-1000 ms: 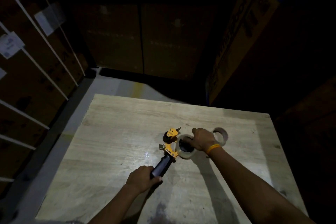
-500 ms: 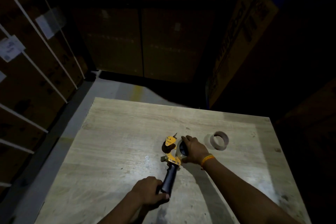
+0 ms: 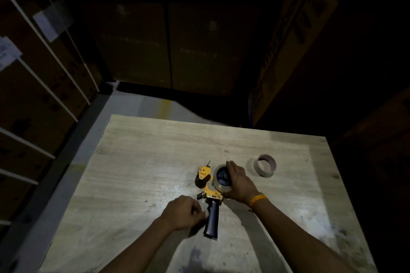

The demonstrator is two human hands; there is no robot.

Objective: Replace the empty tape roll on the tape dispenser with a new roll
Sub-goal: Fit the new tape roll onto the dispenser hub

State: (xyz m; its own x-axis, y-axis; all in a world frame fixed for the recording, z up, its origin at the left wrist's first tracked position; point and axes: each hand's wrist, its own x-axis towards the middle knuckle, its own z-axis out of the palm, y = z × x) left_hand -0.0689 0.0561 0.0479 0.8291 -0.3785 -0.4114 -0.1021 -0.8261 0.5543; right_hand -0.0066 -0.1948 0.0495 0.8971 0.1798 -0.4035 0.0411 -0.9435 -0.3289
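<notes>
A yellow tape dispenser [image 3: 207,186] with a black handle [image 3: 211,219] lies on the wooden table [image 3: 144,150]. A new clear tape roll [image 3: 219,178] sits on the dispenser's black hub. My right hand [image 3: 238,180] is cupped around the roll's right side, with its fingers over the top. My left hand [image 3: 182,213] is just left of the handle, fingers curled and not wrapped around it. The empty brown cardboard core [image 3: 264,165] lies flat on the table to the right of my right hand.
Stacked cardboard boxes [image 3: 168,40] stand in the dark beyond the table's far edge and at the right. Strapped boxes [image 3: 33,86] line the left side. A strip of grey floor [image 3: 73,162] runs along the table's left edge.
My left hand has let go of the handle's end and moved up beside it. The dispenser has turned so that the handle points toward me. My right hand stays on the roll.
</notes>
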